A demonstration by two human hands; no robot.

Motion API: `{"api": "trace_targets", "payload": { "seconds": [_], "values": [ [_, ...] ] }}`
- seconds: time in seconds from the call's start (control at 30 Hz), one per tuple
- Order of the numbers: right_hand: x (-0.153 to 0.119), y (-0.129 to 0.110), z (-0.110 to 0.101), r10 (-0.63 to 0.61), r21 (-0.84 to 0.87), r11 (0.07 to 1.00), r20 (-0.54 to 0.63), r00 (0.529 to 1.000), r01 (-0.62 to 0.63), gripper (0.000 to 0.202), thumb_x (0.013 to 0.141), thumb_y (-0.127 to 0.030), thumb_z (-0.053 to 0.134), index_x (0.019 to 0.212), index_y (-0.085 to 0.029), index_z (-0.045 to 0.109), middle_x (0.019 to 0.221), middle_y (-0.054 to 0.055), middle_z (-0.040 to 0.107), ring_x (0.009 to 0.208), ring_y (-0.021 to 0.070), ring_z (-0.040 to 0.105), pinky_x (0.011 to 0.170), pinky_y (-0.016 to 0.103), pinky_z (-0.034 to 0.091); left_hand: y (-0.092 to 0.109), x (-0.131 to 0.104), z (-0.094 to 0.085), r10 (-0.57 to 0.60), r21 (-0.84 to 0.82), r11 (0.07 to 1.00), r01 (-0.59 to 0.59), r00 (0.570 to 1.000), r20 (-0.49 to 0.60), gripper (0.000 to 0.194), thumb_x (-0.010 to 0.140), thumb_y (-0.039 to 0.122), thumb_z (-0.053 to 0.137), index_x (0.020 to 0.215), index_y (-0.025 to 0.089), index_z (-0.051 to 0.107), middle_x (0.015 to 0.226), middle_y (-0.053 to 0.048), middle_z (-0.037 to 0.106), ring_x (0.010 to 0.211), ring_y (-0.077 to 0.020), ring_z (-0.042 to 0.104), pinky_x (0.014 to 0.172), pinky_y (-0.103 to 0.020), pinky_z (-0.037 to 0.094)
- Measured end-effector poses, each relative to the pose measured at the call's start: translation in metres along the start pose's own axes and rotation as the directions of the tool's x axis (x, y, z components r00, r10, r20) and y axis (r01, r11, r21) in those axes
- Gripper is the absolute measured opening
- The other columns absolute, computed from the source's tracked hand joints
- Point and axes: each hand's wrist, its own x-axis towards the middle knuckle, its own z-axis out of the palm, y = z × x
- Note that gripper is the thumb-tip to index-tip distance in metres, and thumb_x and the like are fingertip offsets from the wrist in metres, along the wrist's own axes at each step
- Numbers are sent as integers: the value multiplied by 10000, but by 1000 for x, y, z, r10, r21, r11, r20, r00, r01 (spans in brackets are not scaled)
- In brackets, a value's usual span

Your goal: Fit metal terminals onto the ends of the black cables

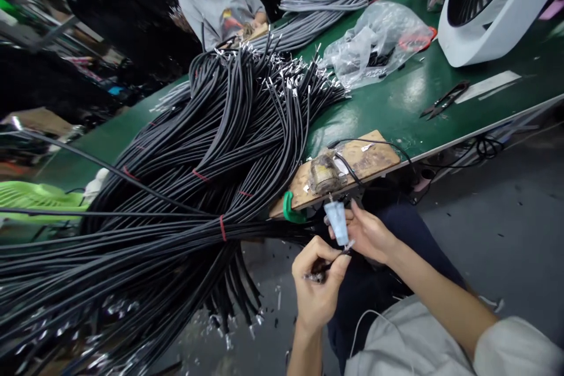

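Note:
My left hand [318,282] is closed around the end of a black cable [324,270], its thumb and forefinger pressed together. Light wire ends stick up from that pinch and meet the lower end of a pale blue tapered piece [337,223]. This piece points down from the shaft of a small motor wrapped in tape [325,173], which is fixed on a wooden board [374,153] at the table edge. Behind the blue piece is my right hand [363,232], its fingers partly spread and partly hidden; nothing can be made out in it.
Bundles of black cables [211,147] cover the left. A green clamp [293,208] grips the board. On the green table [396,106] lie a plastic bag [370,41], snips [445,100] and a white fan [489,12]. Another person [220,6] sits across the table.

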Motion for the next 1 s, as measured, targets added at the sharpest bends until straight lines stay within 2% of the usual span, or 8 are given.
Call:
{"api": "trace_targets", "payload": {
  "seconds": [0.1, 0.23, 0.37, 0.47, 0.57, 0.7, 0.83, 1.0],
  "values": [
    [-11, -3, -13, -41, -75, 996, -34, 999, 39, 479, 762, -598, 682, 784, -120, 706, 627, 31, 633, 541, 84, 508, 520, 193, 376, 0, -4, -1, 48, 26, 998, -49, 999, 9, 191, 803, 167, 677, 652, 167, 559, 606, 34, 496, 562, -94, 448, 533, -209, 342],
    [-41, -11, -9, -151, -453, 878, 39, 988, 152, 468, 779, -574, 673, 755, -108, 687, 631, 39, 633, 531, 94, 516, 527, 218, 390, 0, -9, -2, 71, 71, 995, -76, 995, 77, 120, 794, 147, 688, 702, 170, 615, 623, 16, 559, 581, -108, 500, 553, -222, 377],
    [-71, -19, 4, -257, -810, 566, 4, 966, 154, 273, 830, -393, 671, 747, -133, 670, 631, 17, 614, 556, 110, 519, 532, 232, 395, -9, -12, -11, 116, 55, 990, -132, 968, 223, 50, 826, 186, 670, 838, 186, 718, 777, -54, 658, 735, -165, 600, 659, -278, 469],
    [-83, -26, 4, -489, -970, 231, -51, 871, 73, 208, 849, -316, 646, 723, -152, 675, 588, -3, 569, 541, 107, 464, 512, 242, 351, -23, -14, -19, 121, -73, 991, -110, 979, 165, 146, 875, 275, 623, 837, 206, 746, 704, -47, 650, 668, -157, 600, 614, -273, 474],
    [-85, -27, 1, -649, -998, 47, 2, 761, 42, 137, 816, -267, 683, 721, -168, 680, 578, -13, 531, 539, 112, 442, 519, 254, 351, -33, -14, -20, -20, -148, 988, 36, 993, 113, 176, 829, 350, 672, 816, 185, 731, 608, -1, 541, 537, -107, 491, 496, -219, 394],
    [-77, -16, 9, -681, -976, -2, 161, 715, 219, 79, 827, -217, 685, 765, -170, 688, 619, 3, 566, 556, 123, 482, 533, 261, 392, -33, -14, -13, -131, -184, 971, 154, 983, 130, 180, 801, 339, 696, 860, 170, 680, 806, -41, 574, 662, -125, 535, 591, -241, 446],
    [-66, -1, 22, -610, -901, -25, 357, 708, 433, 56, 824, -212, 706, 830, -156, 700, 695, 45, 639, 648, 157, 551, 602, 289, 450, -21, -19, -10, -143, -105, 983, 151, 987, 74, 93, 835, 239, 665, 817, 152, 694, 758, -39, 600, 620, -115, 561, 534, -203, 435],
    [-60, 9, 27, -614, -902, 44, 314, 724, 429, 139, 847, -238, 674, 728, -166, 677, 634, 30, 591, 589, 147, 498, 539, 284, 410, -9, -25, -6, -100, -16, 995, 100, 995, 8, 81, 803, 203, 692, 748, 148, 670, 672, 3, 533, 571, -90, 510, 489, -168, 391]
  ]
}}
